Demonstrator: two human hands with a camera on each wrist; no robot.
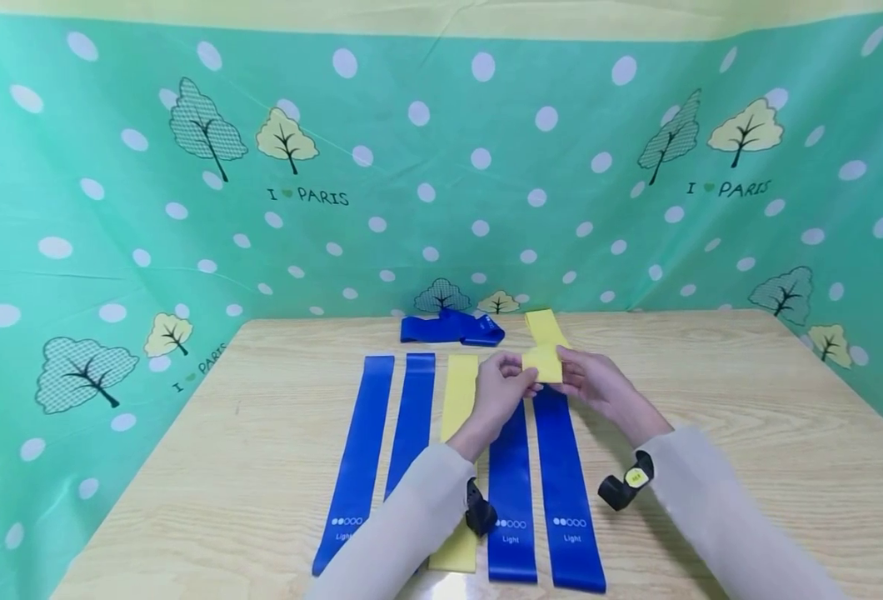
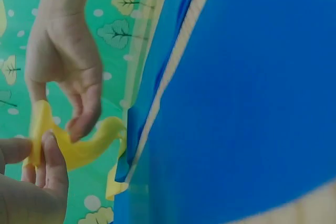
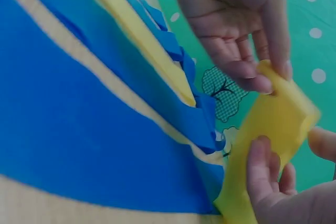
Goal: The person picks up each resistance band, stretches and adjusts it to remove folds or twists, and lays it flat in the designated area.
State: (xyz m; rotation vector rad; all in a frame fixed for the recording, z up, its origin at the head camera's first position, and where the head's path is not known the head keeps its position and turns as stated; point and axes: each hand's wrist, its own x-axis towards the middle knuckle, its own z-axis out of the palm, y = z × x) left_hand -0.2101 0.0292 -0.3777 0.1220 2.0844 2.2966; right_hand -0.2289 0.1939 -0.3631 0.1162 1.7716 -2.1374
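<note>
Both hands hold a yellow resistance band above the far ends of the blue bands. My left hand pinches its folded end between thumb and fingers, seen close up in the right wrist view, where the left hand comes from the top. On the other side, my right hand holds the band's right edge, thumb and fingers bent around it. The rest of the yellow band hangs in a curve in the left wrist view, and its far end lies toward the table's back edge.
Several blue bands marked "Light" lie lengthwise on the wooden table, with another yellow band among them, partly hidden by the left arm. A loosely folded blue band lies at the back, before a green dotted cloth.
</note>
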